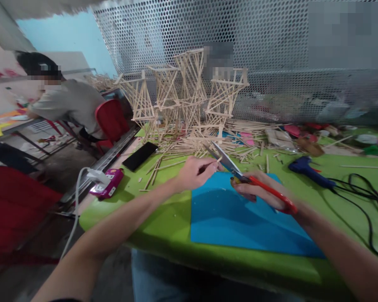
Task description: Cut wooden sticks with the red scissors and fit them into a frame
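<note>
My left hand (198,171) is closed, pinching a short wooden stick (219,160) between thumb and fingertips. In my right hand (261,188) is a pair of scissors (229,161) with red handles, its parted blades pointing up and left. The stick's end lies at the blades; whether they touch it I cannot tell. Both hands are over a blue sheet (239,222) on the green table. Behind them stand several stick towers (190,79), with loose wooden sticks (189,144) heaped at their feet.
A black phone (140,156) and a purple power strip (107,183) with a white plug lie at the left. At the right is a blue glue gun (311,173) with a black cord. A perforated metal panel (271,54) closes off the back. Another person (72,100) sits at the far left.
</note>
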Tool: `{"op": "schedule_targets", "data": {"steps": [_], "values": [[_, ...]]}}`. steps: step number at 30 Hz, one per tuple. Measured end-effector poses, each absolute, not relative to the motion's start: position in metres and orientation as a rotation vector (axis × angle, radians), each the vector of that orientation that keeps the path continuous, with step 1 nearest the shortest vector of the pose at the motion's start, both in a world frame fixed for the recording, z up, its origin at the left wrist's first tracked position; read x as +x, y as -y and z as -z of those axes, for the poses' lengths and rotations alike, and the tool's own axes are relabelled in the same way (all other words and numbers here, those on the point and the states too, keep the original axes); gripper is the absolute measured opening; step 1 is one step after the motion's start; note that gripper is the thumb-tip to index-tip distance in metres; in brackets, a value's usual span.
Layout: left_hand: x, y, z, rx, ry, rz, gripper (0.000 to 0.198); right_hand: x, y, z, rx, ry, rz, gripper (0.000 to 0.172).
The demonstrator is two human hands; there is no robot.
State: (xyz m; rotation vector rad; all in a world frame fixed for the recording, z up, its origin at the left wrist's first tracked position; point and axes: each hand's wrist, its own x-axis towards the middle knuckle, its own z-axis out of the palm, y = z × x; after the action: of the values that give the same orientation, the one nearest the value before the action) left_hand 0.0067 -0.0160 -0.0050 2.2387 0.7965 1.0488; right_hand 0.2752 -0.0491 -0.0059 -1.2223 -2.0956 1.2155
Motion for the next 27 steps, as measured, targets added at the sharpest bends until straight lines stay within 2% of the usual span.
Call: {"op": "schedule_targets", "data": {"steps": [7,17,27], "values": [[0.003,0.011,0.003,2.258,-0.721,-1.034,0.043,0.278,0.047,0.006,-1.221,2.119,-1.243,0.049],[0.003,0.006,0.008,2.096,-0.725,-0.935,0.041,0.265,0.042,0.013,-1.423,2.144,-0.608,0.048],[0.0,0.009,0.002,2.099,-0.663,-0.939,0.045,0.261,0.052,0.015,-1.309,2.194,-0.823,0.042]]}}
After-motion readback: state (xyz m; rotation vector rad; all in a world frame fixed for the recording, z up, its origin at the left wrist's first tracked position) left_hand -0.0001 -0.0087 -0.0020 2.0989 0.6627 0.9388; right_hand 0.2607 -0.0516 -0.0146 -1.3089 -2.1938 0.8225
